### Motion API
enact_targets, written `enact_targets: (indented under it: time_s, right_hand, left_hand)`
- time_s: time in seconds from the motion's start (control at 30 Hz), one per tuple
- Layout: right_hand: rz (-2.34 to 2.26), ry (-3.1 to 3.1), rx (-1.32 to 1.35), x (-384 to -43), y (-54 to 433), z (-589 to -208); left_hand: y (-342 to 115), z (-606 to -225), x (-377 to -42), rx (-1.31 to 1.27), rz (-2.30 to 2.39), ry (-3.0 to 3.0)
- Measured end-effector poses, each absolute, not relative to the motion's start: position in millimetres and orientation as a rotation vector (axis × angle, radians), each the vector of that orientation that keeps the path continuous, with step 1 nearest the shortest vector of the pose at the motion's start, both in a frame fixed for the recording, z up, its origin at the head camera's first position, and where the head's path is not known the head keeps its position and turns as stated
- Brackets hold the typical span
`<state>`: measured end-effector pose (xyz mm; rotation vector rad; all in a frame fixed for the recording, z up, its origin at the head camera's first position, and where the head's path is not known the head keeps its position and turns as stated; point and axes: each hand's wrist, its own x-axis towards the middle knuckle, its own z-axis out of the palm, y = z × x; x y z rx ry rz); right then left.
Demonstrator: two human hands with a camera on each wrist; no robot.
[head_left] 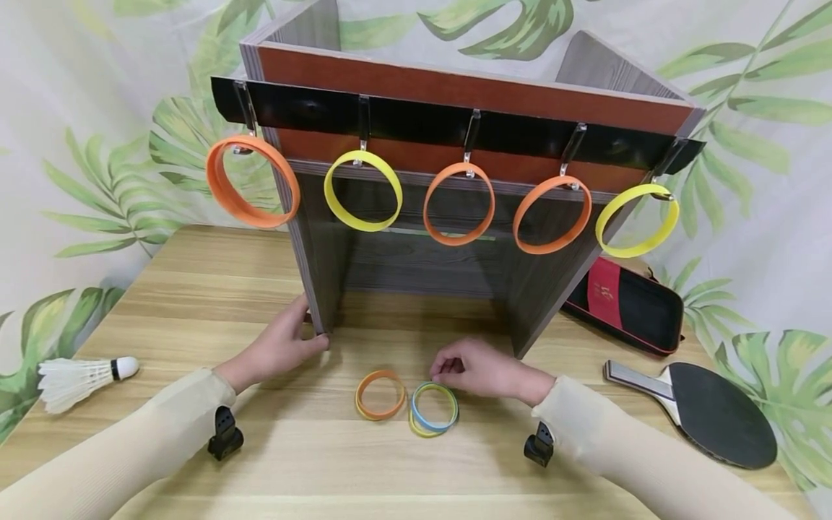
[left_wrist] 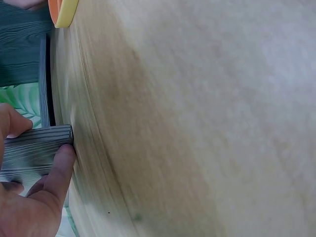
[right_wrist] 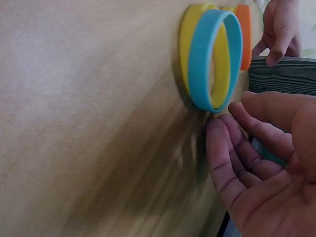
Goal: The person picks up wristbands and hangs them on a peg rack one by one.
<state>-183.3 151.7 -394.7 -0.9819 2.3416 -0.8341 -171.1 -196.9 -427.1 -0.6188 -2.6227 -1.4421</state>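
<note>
Leaf-print backdrop (head_left: pixel 39 238) behind a wood-grain worktop (head_left: pixel 227 267). Left hand (head_left: pixel 279 347) grips the left panel (head_left: pixel 328 253) of the hook stand (head_left: pixel 416 84), thumb opposing fingers. Right hand (head_left: pixel 484 370): fingers loosely curved, holding nothing, just beside the blue wristband (right_wrist: pixel 198 64), near centre. Overlap could make a careless pinch drag the yellow wristband (right_wrist: pixel 185 42) too.

Stand (head_left: pixel 474 79) cropped at head view's top edge.
Right of it, case (head_left: pixel 650 310) partly hidden, lettering (head_left: pixel 606 291) illegibly small.

A shuttlecock (head_left: pixel 87 380) lies left of the left hand (head_left: pixel 281 348). A paddle (head_left: pixel 720 413) and a case (head_left: pixel 627 307) sit right of the right hand (head_left: pixel 479 368).
</note>
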Motion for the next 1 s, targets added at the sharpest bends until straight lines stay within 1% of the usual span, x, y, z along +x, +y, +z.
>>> enact_targets:
  time_s: [0.67,1.0]
  right_hand:
    - [-0.748,2.376,-0.955,-186.0,153.5,-397.4]
    - [-0.905,2.272,-0.915,-189.5,162.2,-383.7]
  left_hand:
    - [-196.5,-425.2,-170.2,-0.602,-1.432,-2.647]
    - [-197.3,-425.6,-169.3,-0.591,-1.448,-2.655]
